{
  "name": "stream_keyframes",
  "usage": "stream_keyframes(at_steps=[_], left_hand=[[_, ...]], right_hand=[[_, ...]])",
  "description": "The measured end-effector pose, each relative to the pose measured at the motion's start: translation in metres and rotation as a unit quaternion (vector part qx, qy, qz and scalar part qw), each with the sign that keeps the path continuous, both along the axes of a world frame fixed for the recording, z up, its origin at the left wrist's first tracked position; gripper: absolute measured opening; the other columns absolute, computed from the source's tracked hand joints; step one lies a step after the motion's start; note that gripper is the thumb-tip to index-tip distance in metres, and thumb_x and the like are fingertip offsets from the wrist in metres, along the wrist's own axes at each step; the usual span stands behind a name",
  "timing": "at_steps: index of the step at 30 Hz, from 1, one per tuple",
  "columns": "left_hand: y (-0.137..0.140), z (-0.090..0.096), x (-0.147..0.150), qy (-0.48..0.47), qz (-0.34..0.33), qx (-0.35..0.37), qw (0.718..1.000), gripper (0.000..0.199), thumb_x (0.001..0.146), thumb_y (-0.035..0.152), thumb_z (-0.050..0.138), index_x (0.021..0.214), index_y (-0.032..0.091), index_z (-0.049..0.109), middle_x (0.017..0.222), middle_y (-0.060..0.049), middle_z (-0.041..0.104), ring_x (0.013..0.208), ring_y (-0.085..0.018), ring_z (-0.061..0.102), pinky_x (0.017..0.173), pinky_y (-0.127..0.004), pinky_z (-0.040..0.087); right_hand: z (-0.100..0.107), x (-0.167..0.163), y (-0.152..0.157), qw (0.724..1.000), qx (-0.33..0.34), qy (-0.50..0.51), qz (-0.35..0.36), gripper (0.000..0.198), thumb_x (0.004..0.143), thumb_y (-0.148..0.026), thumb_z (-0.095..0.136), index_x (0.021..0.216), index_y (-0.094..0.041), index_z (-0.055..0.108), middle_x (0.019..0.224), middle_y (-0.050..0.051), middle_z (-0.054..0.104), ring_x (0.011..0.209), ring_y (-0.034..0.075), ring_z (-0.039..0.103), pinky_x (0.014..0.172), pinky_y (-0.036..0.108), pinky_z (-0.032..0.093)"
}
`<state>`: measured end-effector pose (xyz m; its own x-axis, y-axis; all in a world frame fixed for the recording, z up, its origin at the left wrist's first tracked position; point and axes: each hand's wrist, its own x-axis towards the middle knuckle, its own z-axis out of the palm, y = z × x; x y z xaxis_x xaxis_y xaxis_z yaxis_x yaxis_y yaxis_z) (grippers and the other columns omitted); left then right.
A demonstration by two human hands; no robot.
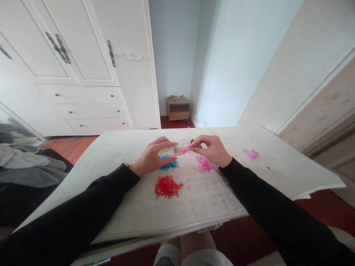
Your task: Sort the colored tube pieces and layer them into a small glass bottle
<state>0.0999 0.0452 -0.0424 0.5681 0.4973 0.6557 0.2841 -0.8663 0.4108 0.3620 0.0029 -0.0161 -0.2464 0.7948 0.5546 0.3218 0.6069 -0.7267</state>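
Note:
My left hand (152,157) grips a small clear container (177,149) lying on its side, fingers above and thumb below; pink pieces show inside. At its right end my right hand (212,149) pinches small pink pieces (186,148) between thumb and fingertips. Below that hand lies a loose pile of pink pieces (204,164). A blue pile (168,164) sits under my left hand, partly hidden by the thumb. Something yellow (164,150) shows between my left fingers and thumb. Nearer to me is a heap of thin red pieces (168,186). Black pieces (192,140) peek out behind my right fingers.
The white table (133,210) has its front edge close to my knees. A pinkish-purple round object (252,154) lies on its right side. Beyond the table stand a white wardrobe (135,88) and a small wooden nightstand (178,110). Grey cloth (30,166) is piled at the left.

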Motion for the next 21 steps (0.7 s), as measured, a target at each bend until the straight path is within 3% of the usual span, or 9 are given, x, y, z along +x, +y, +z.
stream_keyframes(at_steps=[7, 12, 17, 21], left_hand=[[-0.0001, 0.0003, 0.0010, 0.000, 0.012, 0.012, 1.000, 0.037, 0.087, 0.034, 0.077, 0.122, 0.019, 0.072, 0.102, -0.007, 0.068, 0.094, -0.020, 0.065, 0.086, -0.033, 0.056], [-0.0009, 0.0032, 0.0003, -0.024, 0.053, 0.013, 0.998, 0.036, 0.087, 0.038, 0.076, 0.118, 0.020, 0.072, 0.101, -0.007, 0.072, 0.096, -0.022, 0.063, 0.089, -0.036, 0.054], [0.0002, 0.0021, 0.0000, -0.080, 0.109, -0.071, 0.988, 0.033, 0.086, 0.039, 0.074, 0.112, 0.018, 0.071, 0.096, -0.005, 0.072, 0.083, -0.018, 0.064, 0.081, -0.033, 0.055], [0.0009, -0.0011, 0.0029, -0.137, 0.050, -0.164, 0.976, 0.031, 0.089, 0.040, 0.071, 0.110, 0.017, 0.069, 0.106, -0.009, 0.075, 0.090, -0.019, 0.071, 0.083, -0.033, 0.058]], right_hand=[[0.0026, -0.0031, -0.0044, 0.998, 0.021, 0.033, 0.046, 0.011, 0.083, -0.027, 0.081, 0.085, -0.019, 0.074, 0.092, 0.006, 0.072, 0.081, 0.017, 0.067, 0.075, 0.034, 0.057], [0.0047, -0.0019, -0.0049, 0.995, 0.075, 0.058, 0.011, 0.008, 0.085, -0.023, 0.077, 0.086, -0.021, 0.070, 0.086, 0.002, 0.065, 0.077, 0.015, 0.063, 0.073, 0.033, 0.054], [0.0047, 0.0024, -0.0014, 0.995, 0.089, 0.035, -0.023, 0.008, 0.083, -0.021, 0.076, 0.087, -0.022, 0.069, 0.083, 0.001, 0.062, 0.074, 0.015, 0.060, 0.071, 0.033, 0.051], [0.0041, 0.0061, 0.0015, 0.996, 0.080, 0.001, -0.047, 0.006, 0.084, -0.024, 0.074, 0.086, -0.021, 0.069, 0.081, 0.001, 0.065, 0.073, 0.015, 0.059, 0.071, 0.033, 0.049]])
